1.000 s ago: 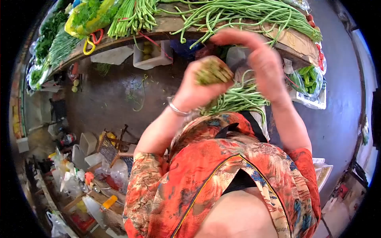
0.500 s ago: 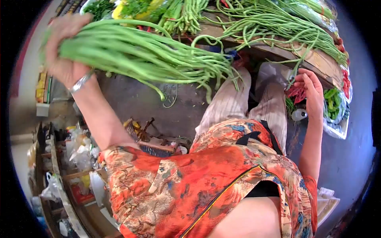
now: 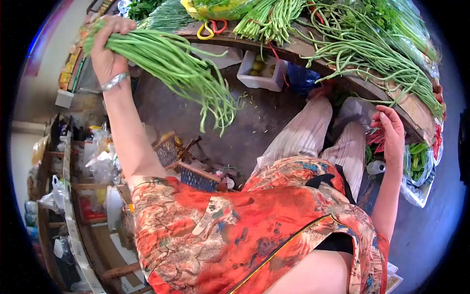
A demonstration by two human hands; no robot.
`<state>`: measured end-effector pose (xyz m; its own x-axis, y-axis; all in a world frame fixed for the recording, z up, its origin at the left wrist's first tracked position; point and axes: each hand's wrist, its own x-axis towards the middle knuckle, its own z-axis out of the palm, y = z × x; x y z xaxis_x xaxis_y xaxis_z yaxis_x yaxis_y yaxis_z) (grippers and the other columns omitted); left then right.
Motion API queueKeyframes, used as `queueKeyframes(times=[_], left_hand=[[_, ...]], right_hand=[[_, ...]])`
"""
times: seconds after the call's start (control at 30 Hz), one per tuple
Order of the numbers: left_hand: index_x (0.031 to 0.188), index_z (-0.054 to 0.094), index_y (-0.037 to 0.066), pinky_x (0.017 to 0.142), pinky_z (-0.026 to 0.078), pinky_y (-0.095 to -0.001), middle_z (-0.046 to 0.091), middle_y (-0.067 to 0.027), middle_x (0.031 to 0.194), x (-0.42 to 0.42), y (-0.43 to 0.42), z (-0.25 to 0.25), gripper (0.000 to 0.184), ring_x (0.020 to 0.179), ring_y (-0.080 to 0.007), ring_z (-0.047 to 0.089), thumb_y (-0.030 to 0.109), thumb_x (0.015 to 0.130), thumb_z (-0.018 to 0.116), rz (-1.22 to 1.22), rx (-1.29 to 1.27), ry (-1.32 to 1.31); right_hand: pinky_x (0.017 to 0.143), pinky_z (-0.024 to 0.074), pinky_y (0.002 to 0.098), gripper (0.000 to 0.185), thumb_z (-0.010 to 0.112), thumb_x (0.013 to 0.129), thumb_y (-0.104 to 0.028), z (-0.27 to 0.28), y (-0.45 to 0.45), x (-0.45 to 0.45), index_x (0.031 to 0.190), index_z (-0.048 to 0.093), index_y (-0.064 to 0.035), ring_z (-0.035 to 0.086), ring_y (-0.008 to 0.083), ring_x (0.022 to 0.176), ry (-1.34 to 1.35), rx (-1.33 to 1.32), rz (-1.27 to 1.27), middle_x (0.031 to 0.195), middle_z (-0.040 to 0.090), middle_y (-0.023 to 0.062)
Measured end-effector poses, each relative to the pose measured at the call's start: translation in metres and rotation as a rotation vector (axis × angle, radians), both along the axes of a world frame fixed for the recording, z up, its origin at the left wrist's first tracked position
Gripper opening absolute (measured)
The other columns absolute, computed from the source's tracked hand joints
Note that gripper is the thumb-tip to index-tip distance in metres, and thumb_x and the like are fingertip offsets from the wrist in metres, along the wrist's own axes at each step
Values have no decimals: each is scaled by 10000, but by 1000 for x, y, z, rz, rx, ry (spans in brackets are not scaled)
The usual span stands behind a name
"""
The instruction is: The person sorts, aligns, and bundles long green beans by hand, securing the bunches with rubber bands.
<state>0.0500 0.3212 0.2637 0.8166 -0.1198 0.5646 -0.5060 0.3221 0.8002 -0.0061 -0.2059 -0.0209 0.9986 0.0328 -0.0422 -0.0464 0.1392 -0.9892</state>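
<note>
My left hand (image 3: 110,46), a silver bracelet on its wrist, is wrapped round one end of a bunch of long green beans (image 3: 171,66). The bunch is held up at the left, its loose ends drooping to the right over the floor. At the right, my right hand (image 3: 390,125) hangs beside the edge of the vegetable stall (image 3: 338,71). Its fingers are loosely bent, with nothing visible in them. Nearest to it on the stall lies a spread pile of long beans (image 3: 362,44).
Tied green stalks (image 3: 271,19) and scissors with yellow and red handles (image 3: 213,28) lie along the stall. Below stands a white box (image 3: 262,71) of round produce. Wooden shelves (image 3: 73,196) with plastic bags and a blue basket (image 3: 196,177) are at the lower left.
The bunch of long beans has swung down at its loose end, away from the stall, still in my left hand. The view has shifted, showing the scissors and the white box. My right hand stays beside the stall.
</note>
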Motion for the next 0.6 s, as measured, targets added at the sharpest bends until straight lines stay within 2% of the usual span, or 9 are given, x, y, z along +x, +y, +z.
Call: queueKeyframes(times=[0.03, 0.1, 0.17, 0.23, 0.3, 0.43, 0.5, 0.57, 0.6], left_hand=[[848, 485, 23, 759, 392, -362, 451, -42, 739, -3, 2, -2, 121, 707, -174, 457, 6, 826, 603, 172, 85, 43], [903, 478, 17, 757, 395, -361, 450, -39, 741, -5, 7, -1, 146, 712, -175, 462, 14, 830, 605, 167, 100, 9], [905, 479, 18, 757, 394, -357, 450, -40, 742, -13, 3, 0, 145, 710, -179, 463, 17, 833, 604, -48, -1, 11], [892, 507, 7, 781, 397, -351, 470, -46, 742, -21, -17, -3, 120, 729, -175, 476, 37, 843, 612, -33, 57, 40], [878, 525, 24, 758, 399, -325, 501, -34, 763, -30, -61, -14, 106, 713, -159, 475, 46, 834, 618, 228, 314, 36], [960, 551, -1, 726, 460, -324, 548, -61, 730, -38, -128, -38, 158, 710, -175, 549, 63, 842, 634, 196, 466, -26], [936, 638, -9, 599, 510, -247, 654, -65, 769, -40, -157, -54, 117, 664, -143, 630, 8, 825, 670, 136, 367, -87], [965, 641, -4, 633, 524, -232, 662, -54, 792, -46, -183, -62, 141, 693, -128, 635, -5, 827, 671, 186, 429, -32], [973, 637, 2, 638, 528, -220, 666, -41, 830, -45, -189, -68, 177, 698, -102, 629, -5, 807, 697, 241, 676, -262]], right_hand=[[742, 468, 227, 222, 537, 951, -153, 2, 4, 1, 1116, 605, -21, 576, 86, 783, 7, -25, 37, 906, 633, 32], [738, 466, 230, 230, 541, 947, -154, -1, 13, 4, 1121, 602, -16, 574, 93, 782, -13, -8, 110, 916, 631, 37], [781, 472, 244, 241, 560, 930, -138, 4, 26, 6, 1131, 597, -11, 588, 109, 822, 37, -57, 120, 944, 635, 50], [856, 466, 257, 287, 585, 909, -128, 16, 48, 13, 1168, 581, -4, 596, 125, 905, 6, 6, 203, 1000, 634, 59], [948, 439, 290, 396, 620, 882, -129, 46, 76, 20, 1244, 535, 5, 580, 166, 1068, -156, -36, 291, 1135, 618, 97], [1081, 329, 362, 775, 763, 756, -206, 112, 136, 32, 1394, 381, 12, 438, 253, 1293, -607, -101, 407, 1370, 482, 181], [1090, 307, 366, 947, 825, 690, -276, 132, 162, 28, 1433, 313, 9, 418, 272, 1305, -750, -75, 436, 1397, 445, 200], [1089, 308, 374, 1046, 845, 660, -333, 138, 180, 21, 1454, 254, 3, 401, 284, 1315, -832, -108, 418, 1410, 417, 217], [1091, 305, 380, 1084, 855, 641, -361, 136, 191, 19, 1452, 234, 2, 397, 292, 1314, -816, -16, 433, 1397, 422, 225]])
